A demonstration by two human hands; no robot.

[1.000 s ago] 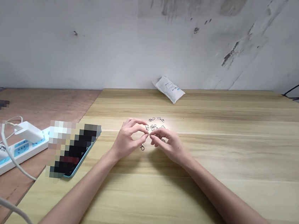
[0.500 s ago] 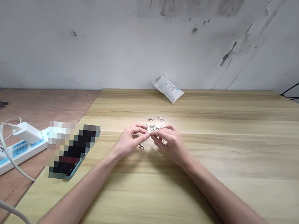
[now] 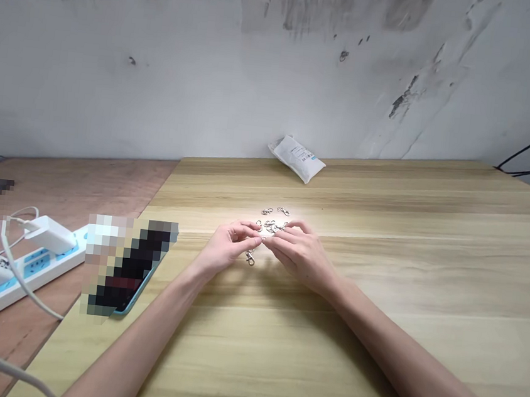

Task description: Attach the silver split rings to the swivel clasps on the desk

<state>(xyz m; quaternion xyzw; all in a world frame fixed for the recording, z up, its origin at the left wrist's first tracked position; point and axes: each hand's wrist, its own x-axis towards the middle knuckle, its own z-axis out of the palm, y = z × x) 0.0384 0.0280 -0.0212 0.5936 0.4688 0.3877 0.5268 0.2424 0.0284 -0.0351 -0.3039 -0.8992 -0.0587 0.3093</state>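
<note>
My left hand and my right hand hover low over the light wooden table, their fingertips nearly meeting. Just beyond them lies a small cluster of silver metal swivel clasps and rings, partly hidden by my fingers. One more swivel clasp sits just below my left fingertips. Whether anything small is pinched between my fingertips is too small to tell.
A white sachet lies at the table's back edge against a stained wall. To the left are a blurred phone in a teal case and a white power strip with chargers on a plywood board.
Both hands have dropped lower and flattened, with fingers less curled than a second ago. The right hand has slid slightly left. The view has shifted a little.
</note>
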